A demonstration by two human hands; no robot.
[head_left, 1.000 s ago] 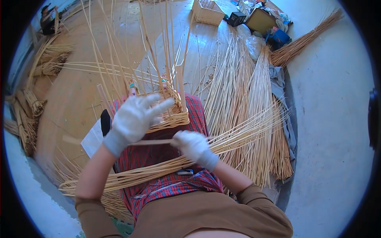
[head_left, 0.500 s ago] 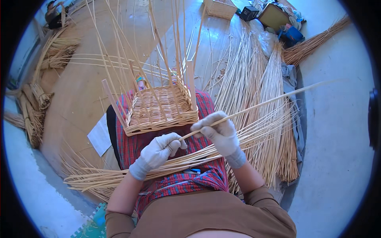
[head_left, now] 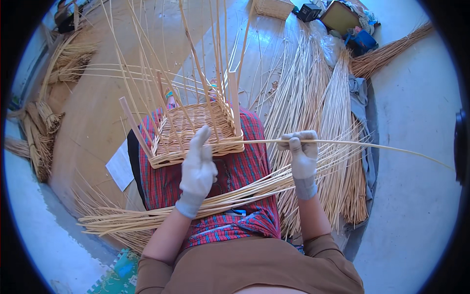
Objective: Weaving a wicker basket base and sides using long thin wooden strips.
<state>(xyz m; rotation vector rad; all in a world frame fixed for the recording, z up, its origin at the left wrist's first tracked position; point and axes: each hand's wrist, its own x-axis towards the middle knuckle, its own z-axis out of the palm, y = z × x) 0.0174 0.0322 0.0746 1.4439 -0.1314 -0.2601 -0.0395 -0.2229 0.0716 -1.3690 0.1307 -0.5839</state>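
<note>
A partly woven wicker basket (head_left: 196, 125) rests on my lap, with tall upright stakes and flat wooden corner posts. My right hand (head_left: 302, 157), in a white glove, pinches a long pale willow rod (head_left: 352, 143) to the right of the basket. The rod runs nearly level, its left end at the basket's near rim by my left hand and its right end drooping far out. My left hand (head_left: 198, 169), also gloved, is upright in front of the near rim with fingers stretched upward; part of the rim is hidden behind it.
A bundle of loose rods (head_left: 235, 197) lies across my checked apron (head_left: 164, 188). More pale rods (head_left: 338, 161) are spread at the right, with a brown bundle (head_left: 391, 51) beyond. Another basket (head_left: 274, 9) stands at the back. Bundles (head_left: 41, 137) lie at left.
The rod has swung from a slant to nearly level and its left end is now at the basket's rim. My left hand has released it and risen; my right hand has moved right.
</note>
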